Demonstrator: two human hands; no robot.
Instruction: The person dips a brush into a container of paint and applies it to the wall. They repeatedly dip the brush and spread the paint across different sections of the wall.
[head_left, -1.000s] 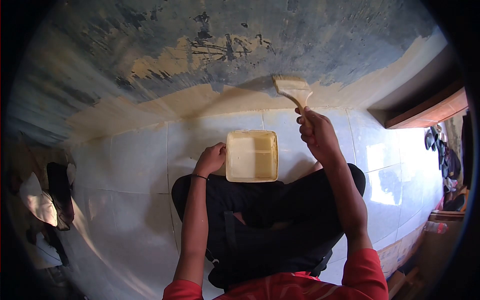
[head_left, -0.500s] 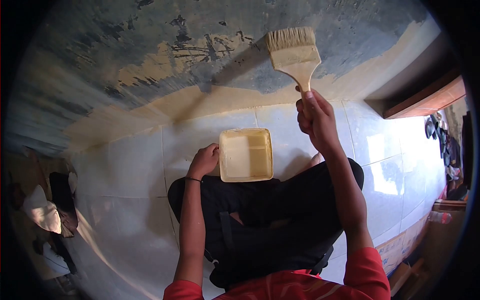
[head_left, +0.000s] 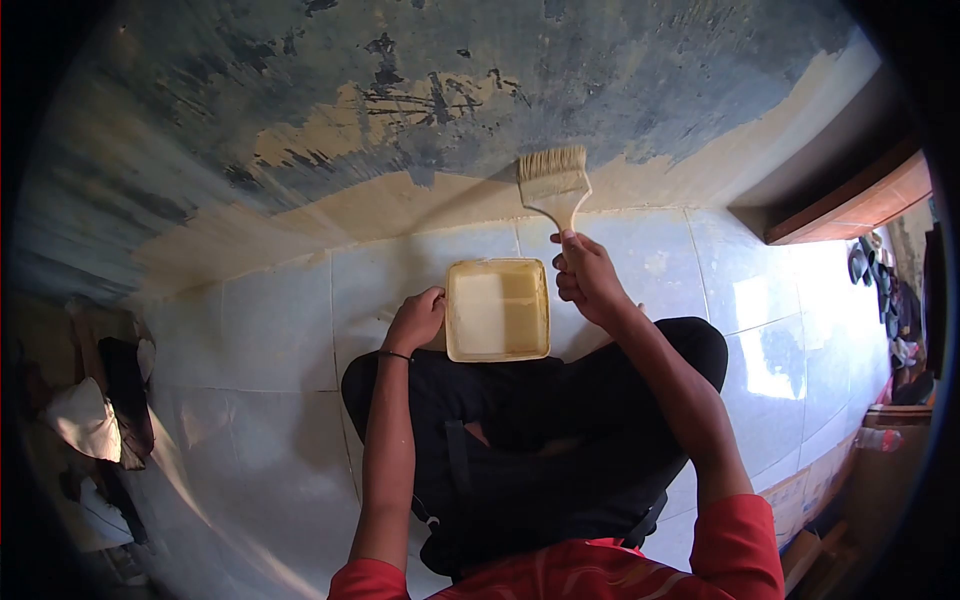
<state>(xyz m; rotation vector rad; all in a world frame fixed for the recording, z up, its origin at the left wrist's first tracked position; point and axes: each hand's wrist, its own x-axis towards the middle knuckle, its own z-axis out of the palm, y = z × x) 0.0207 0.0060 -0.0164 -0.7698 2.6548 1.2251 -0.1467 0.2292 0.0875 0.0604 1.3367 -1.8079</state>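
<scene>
The brush (head_left: pixel 556 190) is just beyond the right fingers (head_left: pixel 569 284), closed around its handle; the left fingers (head_left: pixel 432 298) pinch the tub's (head_left: pixel 498 357) edge. Farther out, cream covers the wall's (head_left: pixel 455 200) foot and one higher patch; mottled grey remains above.

Glossy tiles (head_left: pixel 275 345) meet a rough, patchy wall (head_left: pixel 320 90); the brush (head_left: pixel 555 185) is bristly.

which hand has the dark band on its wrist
The left hand, the one at the side of the square tub, wears the dark band. The right hand, holding the wide brush, shows no band.
</scene>
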